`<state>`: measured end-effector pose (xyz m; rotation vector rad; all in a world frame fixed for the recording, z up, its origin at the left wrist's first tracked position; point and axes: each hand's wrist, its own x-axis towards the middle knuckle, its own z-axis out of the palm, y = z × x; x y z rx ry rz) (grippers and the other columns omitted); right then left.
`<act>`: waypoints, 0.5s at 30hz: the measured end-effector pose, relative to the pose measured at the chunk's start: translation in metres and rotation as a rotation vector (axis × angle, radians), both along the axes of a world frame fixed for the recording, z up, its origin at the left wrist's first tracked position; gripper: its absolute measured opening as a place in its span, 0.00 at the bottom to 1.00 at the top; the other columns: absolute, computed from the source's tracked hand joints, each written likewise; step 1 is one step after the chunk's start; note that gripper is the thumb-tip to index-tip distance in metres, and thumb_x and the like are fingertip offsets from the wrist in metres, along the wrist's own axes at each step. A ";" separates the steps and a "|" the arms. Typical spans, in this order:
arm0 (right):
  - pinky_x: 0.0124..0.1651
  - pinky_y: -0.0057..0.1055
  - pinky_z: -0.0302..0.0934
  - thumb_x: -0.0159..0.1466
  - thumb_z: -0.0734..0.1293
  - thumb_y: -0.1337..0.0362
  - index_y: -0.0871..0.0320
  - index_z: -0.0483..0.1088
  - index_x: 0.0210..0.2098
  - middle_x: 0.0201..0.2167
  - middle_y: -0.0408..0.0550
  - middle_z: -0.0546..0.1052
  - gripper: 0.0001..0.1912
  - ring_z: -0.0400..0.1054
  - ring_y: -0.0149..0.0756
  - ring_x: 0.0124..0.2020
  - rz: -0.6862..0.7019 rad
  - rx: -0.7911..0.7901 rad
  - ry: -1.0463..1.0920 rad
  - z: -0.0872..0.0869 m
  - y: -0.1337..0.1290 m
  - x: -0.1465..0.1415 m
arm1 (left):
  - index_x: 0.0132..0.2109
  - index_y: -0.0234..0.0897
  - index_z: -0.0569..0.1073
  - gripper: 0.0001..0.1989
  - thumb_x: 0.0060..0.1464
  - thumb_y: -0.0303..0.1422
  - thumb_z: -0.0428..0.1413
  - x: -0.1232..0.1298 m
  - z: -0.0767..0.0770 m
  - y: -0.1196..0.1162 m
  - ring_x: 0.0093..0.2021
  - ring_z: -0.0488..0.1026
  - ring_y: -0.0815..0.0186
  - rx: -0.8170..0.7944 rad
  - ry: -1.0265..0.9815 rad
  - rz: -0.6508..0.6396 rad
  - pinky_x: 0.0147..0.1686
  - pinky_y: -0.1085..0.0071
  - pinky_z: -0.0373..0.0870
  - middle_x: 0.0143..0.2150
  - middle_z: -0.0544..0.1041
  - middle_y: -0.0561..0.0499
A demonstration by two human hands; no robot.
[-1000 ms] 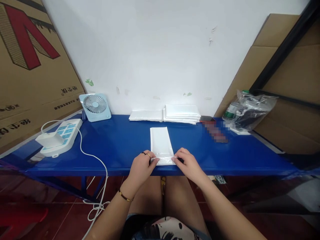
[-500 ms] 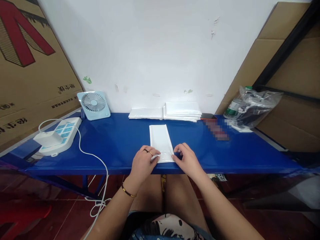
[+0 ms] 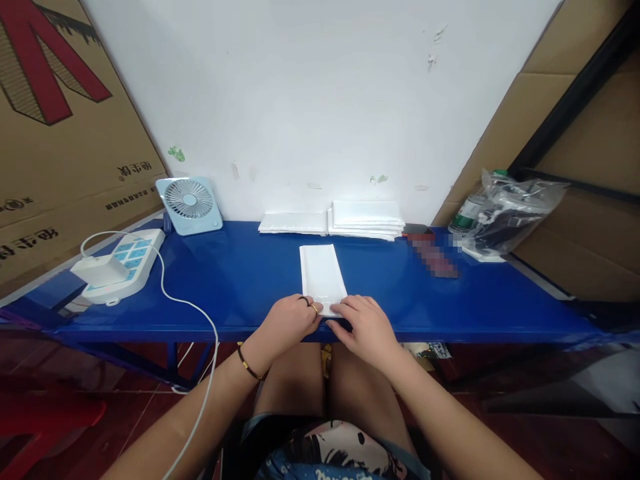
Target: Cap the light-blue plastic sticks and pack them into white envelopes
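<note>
A white padded envelope [image 3: 323, 270] lies flat on the blue table, its near end by the front edge. My left hand [image 3: 295, 319], with rings on its fingers, is closed on the envelope's near left corner. My right hand [image 3: 363, 323] rests its fingertips on the near right part, with the thumb apart from the fingers below the edge. Behind it, against the wall, lie a low pile of white envelopes [image 3: 293, 223] and a taller stack of them [image 3: 367, 219].
On the left stand a light blue fan [image 3: 191, 205] and a white power strip [image 3: 143, 261] with a cable [image 3: 200, 310] hanging over the table edge. At the right are a bottle [image 3: 467, 215], a clear plastic bag [image 3: 520, 207] and a blurred reddish item [image 3: 433, 255].
My right hand has moved left and laid its fingers over the envelope's near end. My left hand has closed more at the corner. The view has shifted slightly.
</note>
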<state>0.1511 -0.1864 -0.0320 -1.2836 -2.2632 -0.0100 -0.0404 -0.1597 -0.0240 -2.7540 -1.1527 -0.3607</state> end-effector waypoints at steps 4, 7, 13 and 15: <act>0.37 0.36 0.56 0.62 0.62 0.61 0.55 0.71 0.36 0.31 0.52 0.73 0.08 0.65 0.41 0.35 -0.010 0.045 -0.154 0.014 0.004 -0.006 | 0.34 0.34 0.71 0.13 0.59 0.28 0.43 0.006 0.009 0.006 0.31 0.71 0.64 0.133 0.056 -0.062 0.34 0.67 0.66 0.28 0.72 0.46; 0.35 0.33 0.57 0.65 0.56 0.64 0.55 0.72 0.36 0.30 0.51 0.73 0.13 0.65 0.38 0.34 0.019 0.074 -0.162 0.034 0.012 -0.002 | 0.37 0.36 0.72 0.12 0.60 0.31 0.43 0.005 0.028 0.009 0.34 0.72 0.65 0.176 -0.077 -0.083 0.40 0.66 0.66 0.31 0.74 0.48; 0.28 0.30 0.61 0.58 0.65 0.53 0.58 0.73 0.35 0.25 0.46 0.72 0.14 0.67 0.36 0.27 -0.211 0.007 0.613 0.096 0.102 0.057 | 0.55 0.39 0.62 0.21 0.56 0.37 0.50 -0.014 0.053 0.021 0.48 0.68 0.61 0.209 -0.754 0.196 0.49 0.62 0.64 0.49 0.70 0.45; 0.24 0.29 0.61 0.53 0.69 0.53 0.61 0.72 0.31 0.23 0.45 0.71 0.16 0.66 0.34 0.24 -0.225 -0.131 0.971 0.109 0.152 0.085 | 0.55 0.39 0.62 0.20 0.56 0.36 0.50 -0.020 0.046 0.023 0.45 0.69 0.62 0.121 -0.848 0.206 0.47 0.62 0.65 0.47 0.70 0.46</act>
